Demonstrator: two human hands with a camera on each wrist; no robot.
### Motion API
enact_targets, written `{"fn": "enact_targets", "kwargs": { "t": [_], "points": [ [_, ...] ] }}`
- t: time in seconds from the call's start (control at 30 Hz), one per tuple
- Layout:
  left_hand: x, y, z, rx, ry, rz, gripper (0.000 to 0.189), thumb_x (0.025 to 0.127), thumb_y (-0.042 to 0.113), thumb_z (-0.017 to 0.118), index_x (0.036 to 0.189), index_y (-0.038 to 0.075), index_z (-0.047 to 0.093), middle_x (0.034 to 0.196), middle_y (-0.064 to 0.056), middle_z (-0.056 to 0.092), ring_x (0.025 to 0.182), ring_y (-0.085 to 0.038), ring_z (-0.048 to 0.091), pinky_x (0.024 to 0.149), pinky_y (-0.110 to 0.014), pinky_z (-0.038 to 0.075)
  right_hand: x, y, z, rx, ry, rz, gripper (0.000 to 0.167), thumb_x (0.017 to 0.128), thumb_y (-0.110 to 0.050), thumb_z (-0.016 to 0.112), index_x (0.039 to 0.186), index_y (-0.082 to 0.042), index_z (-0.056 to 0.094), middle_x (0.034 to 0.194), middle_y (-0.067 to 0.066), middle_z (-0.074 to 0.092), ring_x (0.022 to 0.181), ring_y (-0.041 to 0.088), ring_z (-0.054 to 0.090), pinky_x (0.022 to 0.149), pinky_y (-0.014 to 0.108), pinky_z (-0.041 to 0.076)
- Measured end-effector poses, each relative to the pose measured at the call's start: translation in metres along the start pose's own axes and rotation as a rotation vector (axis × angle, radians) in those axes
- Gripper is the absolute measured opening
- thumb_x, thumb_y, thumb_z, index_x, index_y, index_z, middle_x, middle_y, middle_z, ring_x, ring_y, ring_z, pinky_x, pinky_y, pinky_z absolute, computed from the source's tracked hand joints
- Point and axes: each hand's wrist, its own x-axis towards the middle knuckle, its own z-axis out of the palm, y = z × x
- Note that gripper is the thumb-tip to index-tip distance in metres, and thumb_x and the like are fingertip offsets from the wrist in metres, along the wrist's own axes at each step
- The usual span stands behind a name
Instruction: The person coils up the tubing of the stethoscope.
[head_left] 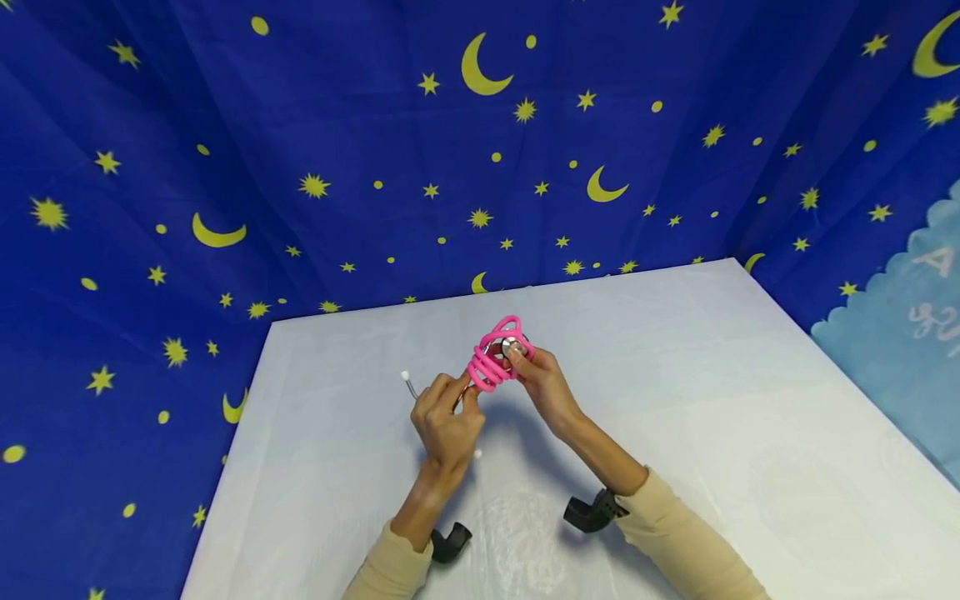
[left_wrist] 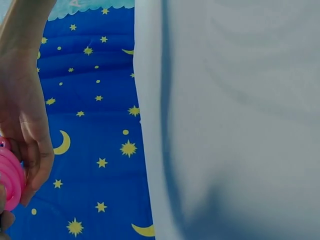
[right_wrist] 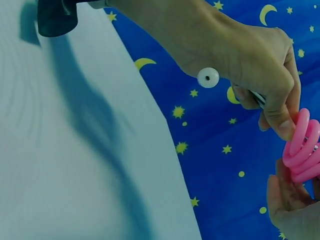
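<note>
A stethoscope [head_left: 489, 369] is held up above the white table, its pink tubing wound into several loops. My left hand [head_left: 448, 421] grips it by the metal ear tubes, just below the coil. One white ear tip [head_left: 405, 375] sticks out to the left of that hand; another ear tip [right_wrist: 208, 77] shows by the wrist in the right wrist view. At the coil's right side my right hand [head_left: 549, 385] pinches the round metal chest piece [head_left: 513, 345], thumb on its face. In the left wrist view only part of the pink tubing [left_wrist: 11, 175] shows at the edge.
The white table [head_left: 697, 367] spreads under both hands. Behind it hangs a blue curtain [head_left: 390, 142] with yellow moons and stars. A light blue panel [head_left: 907, 333] with lettering is at the right. Black curved mounts [head_left: 592, 512] stick out from both wrists.
</note>
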Motion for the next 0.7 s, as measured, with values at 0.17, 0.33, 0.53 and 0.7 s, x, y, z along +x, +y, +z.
{"fn": "enact_targets", "kwargs": {
  "t": [0.17, 0.33, 0.53, 0.7],
  "points": [
    [0.0005, 0.0003, -0.0004, 0.012, -0.002, 0.049, 0.026, 0.062, -0.010, 0.074, 0.084, 0.002, 0.079, 0.057, -0.002, 0.053, 0.045, -0.014, 0.040, 0.047, -0.028, 0.031, 0.0007, -0.0026, -0.0018, 0.017, 0.026, 0.073, 0.027, 0.099, -0.004, 0.043, 0.085, -0.011, 0.065, 0.076, -0.007, 0.059, 0.074, 0.004, 0.056, 0.076, 0.021, 0.049],
    [0.0015, 0.0012, -0.0006, 0.019, -0.008, 0.071, 0.026, 0.062, -0.009, 0.076, 0.085, 0.002, 0.079, 0.058, -0.002, 0.053, 0.045, -0.015, 0.040, 0.046, -0.028, 0.031, 0.0016, -0.0025, 0.0005, 0.025, 0.105, 0.068, 0.029, 0.099, -0.006, 0.046, 0.077, -0.011, 0.064, 0.070, -0.005, 0.057, 0.069, 0.006, 0.053, 0.073, 0.021, 0.045],
    [0.0051, 0.0023, -0.0018, -0.011, -0.008, 0.011, 0.026, 0.062, -0.013, 0.071, 0.083, 0.000, 0.078, 0.057, -0.003, 0.051, 0.045, -0.012, 0.038, 0.046, -0.027, 0.029, 0.0024, 0.0021, 0.0008, -0.001, 0.089, -0.072, 0.027, 0.098, -0.002, 0.046, 0.081, -0.009, 0.066, 0.076, -0.004, 0.063, 0.078, 0.008, 0.054, 0.079, 0.021, 0.043],
    [0.0087, 0.0003, -0.0067, -0.036, -0.078, -0.012, 0.023, 0.063, -0.013, 0.073, 0.082, -0.002, 0.078, 0.057, -0.005, 0.052, 0.046, -0.016, 0.043, 0.047, -0.027, 0.033, 0.0014, 0.0054, -0.0063, -0.067, 0.040, -0.121, 0.024, 0.097, -0.004, 0.049, 0.087, -0.009, 0.069, 0.080, -0.005, 0.066, 0.082, 0.008, 0.056, 0.082, 0.022, 0.043]
  ]
}}
